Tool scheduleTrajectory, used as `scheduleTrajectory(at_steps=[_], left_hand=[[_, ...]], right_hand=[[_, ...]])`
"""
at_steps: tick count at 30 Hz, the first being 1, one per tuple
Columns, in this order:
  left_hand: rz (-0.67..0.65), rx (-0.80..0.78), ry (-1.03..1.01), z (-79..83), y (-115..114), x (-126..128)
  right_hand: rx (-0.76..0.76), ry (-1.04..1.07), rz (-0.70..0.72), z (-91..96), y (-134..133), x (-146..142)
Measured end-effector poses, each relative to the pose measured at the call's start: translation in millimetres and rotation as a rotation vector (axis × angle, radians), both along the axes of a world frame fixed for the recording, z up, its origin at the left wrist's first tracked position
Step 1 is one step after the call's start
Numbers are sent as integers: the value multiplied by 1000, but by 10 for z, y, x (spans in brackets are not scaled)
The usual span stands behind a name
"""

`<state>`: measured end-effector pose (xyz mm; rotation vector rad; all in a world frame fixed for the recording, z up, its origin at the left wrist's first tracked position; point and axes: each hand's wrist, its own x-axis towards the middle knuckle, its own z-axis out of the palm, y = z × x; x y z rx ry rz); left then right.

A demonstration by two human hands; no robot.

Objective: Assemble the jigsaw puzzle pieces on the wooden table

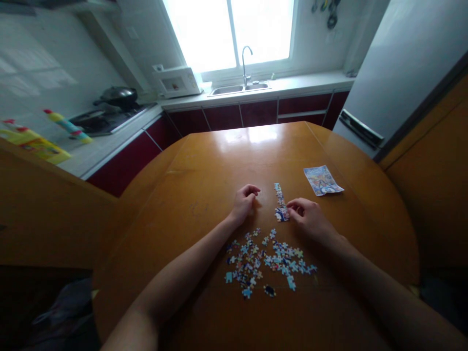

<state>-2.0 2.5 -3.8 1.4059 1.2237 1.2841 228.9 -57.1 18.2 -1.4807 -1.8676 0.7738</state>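
A partly joined jigsaw puzzle [281, 213] lies on the table, a narrow strip running away from me with a wider block at its near end. My right hand [309, 216] is at the right edge of that block, thumb and fingers pinched on what looks like a puzzle piece, mostly hidden by the fingertips. To the left of the strip, my left hand [244, 204] rests on the tabletop, its fingers loosely bent and apart from the thumb, with nothing visible in it. Between my forearms spreads a pile of loose puzzle pieces [250, 263], mostly light blue and multicoloured.
A creased printed picture sheet [323, 180] lies on the wooden table [204, 165] beyond my right hand. Past the table stand a counter with a sink [234, 89], a microwave [178, 82] and a stove with a pan [119, 96]. Bottles [40, 146] are at the left, a fridge [398, 73] at the right.
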Motion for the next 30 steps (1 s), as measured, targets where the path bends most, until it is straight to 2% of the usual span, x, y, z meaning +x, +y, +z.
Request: scheduleTrajectory(at_steps=[17, 30], left_hand=[[-15, 3, 10, 10, -8, -6], [-42, 17, 44, 33, -19, 14]], right_hand=[[26, -16, 55, 21, -28, -15], [-2, -74, 43, 29, 18, 57]])
